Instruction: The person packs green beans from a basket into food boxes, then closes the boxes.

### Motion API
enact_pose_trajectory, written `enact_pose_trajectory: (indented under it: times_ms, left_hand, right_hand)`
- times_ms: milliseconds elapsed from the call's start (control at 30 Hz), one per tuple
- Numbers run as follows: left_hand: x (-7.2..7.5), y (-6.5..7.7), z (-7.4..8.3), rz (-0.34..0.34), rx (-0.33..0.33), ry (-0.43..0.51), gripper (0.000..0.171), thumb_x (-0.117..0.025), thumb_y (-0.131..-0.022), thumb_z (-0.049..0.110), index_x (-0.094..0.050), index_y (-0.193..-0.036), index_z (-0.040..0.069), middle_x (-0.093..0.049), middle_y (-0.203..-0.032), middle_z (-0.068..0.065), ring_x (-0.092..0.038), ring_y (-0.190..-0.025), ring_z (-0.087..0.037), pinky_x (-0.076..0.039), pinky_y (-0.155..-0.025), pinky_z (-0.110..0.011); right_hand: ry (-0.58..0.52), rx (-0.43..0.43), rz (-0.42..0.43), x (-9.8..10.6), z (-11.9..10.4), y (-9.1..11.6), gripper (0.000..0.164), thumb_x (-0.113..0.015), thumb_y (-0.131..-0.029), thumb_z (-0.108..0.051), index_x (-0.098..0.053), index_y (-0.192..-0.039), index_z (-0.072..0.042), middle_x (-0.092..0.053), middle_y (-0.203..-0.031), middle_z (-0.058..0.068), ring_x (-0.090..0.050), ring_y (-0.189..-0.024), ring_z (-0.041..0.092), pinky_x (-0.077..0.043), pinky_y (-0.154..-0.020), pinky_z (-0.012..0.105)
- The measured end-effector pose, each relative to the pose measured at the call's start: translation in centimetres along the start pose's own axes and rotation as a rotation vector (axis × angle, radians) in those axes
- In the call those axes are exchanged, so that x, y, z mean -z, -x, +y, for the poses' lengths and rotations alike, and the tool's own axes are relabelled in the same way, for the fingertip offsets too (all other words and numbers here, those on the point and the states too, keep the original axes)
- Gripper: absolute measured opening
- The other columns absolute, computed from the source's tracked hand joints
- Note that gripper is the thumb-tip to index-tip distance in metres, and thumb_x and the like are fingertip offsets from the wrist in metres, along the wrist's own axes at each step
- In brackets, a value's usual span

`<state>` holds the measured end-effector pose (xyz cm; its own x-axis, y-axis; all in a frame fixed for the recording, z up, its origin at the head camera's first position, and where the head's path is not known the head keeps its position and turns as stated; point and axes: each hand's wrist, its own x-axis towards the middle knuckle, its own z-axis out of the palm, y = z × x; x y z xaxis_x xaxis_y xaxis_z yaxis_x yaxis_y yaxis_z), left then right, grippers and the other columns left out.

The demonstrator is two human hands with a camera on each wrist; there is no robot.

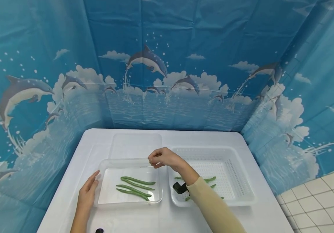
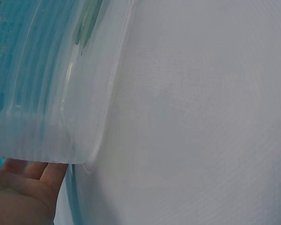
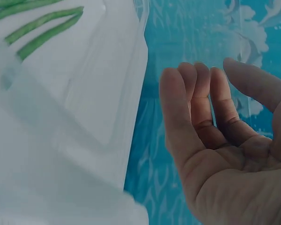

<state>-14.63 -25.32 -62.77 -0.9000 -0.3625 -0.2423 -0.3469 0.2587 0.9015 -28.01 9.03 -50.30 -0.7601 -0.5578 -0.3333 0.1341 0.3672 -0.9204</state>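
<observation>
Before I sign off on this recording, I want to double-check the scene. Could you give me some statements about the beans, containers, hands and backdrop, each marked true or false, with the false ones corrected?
1. Green beans lie in the clear box. True.
2. The perforated basket is to the left of the clear box. False: it is to the right.
3. The left hand is at the left end of the clear box. True.
4. The right hand has a bean in its grip. False: the right wrist view shows nothing in it.
5. The basket holds no beans. False: some show in it, partly hidden by the right forearm.
6. The backdrop is blue with dolphins. True.
</observation>
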Motion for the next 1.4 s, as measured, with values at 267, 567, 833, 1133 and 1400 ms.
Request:
enact_pose_trajectory:
  times_ms: [267,567,833,1133,1400]
  left_hand:
    - [0.1,-0.1,0.1,-0.008,0.013,0.006,0.051,-0.042,-0.114,0.041,-0.042,-0.164,0.029,-0.029,-0.176,-0.009,-0.024,-0.164,-0.042,-0.024,-0.129,-0.071]
    - [0.1,-0.3,0.0,-0.002,0.003,-0.002,0.051,-0.043,-0.114,0.041,-0.041,-0.164,0.030,-0.029,-0.176,-0.009,-0.024,-0.164,-0.042,-0.024,-0.129,-0.071]
    - [0.1,-0.2,-0.1,-0.003,0.006,-0.006,0.051,-0.042,-0.114,0.042,-0.041,-0.164,0.030,-0.030,-0.176,-0.008,-0.023,-0.164,-0.041,-0.024,-0.129,-0.071]
    - [0.1,-0.1,0.1,0.001,0.005,-0.003,0.050,-0.043,-0.114,0.038,-0.041,-0.164,0.031,-0.030,-0.176,-0.009,-0.024,-0.164,-0.042,-0.024,-0.129,-0.071]
    - [0.0,-0.1,0.0,0.001,0.015,-0.012,0.051,-0.044,-0.114,0.038,-0.042,-0.164,0.029,-0.030,-0.176,-0.009,-0.025,-0.164,-0.043,-0.025,-0.129,-0.070]
  right_hand:
    - [0.017,-0.018,0.085,4.0,1.9,3.1,0.028,-0.068,-0.104,-0.019,-0.071,-0.123,0.001,-0.072,-0.114,0.014,-0.072,-0.111,0.037,-0.064,-0.101,0.047]
    - [0.083,-0.089,0.167,8.1,5.1,5.4,0.030,-0.068,-0.104,-0.018,-0.070,-0.125,0.003,-0.073,-0.115,0.017,-0.073,-0.099,0.021,-0.064,-0.100,0.047]
    - [0.177,-0.186,0.164,9.2,8.3,6.3,0.034,-0.070,-0.102,-0.015,-0.069,-0.128,0.006,-0.073,-0.115,0.023,-0.073,-0.102,0.033,-0.063,-0.099,0.050]
    - [0.396,-0.202,0.165,9.7,11.0,6.9,0.023,-0.074,-0.096,-0.006,-0.074,-0.115,0.008,-0.076,-0.097,0.012,-0.065,-0.080,0.021,-0.061,-0.076,0.041]
    - [0.555,-0.211,0.158,10.3,12.7,7.2,0.012,-0.078,-0.093,-0.009,-0.078,-0.102,-0.002,-0.076,-0.095,0.004,-0.067,-0.085,0.014,-0.061,-0.076,0.034]
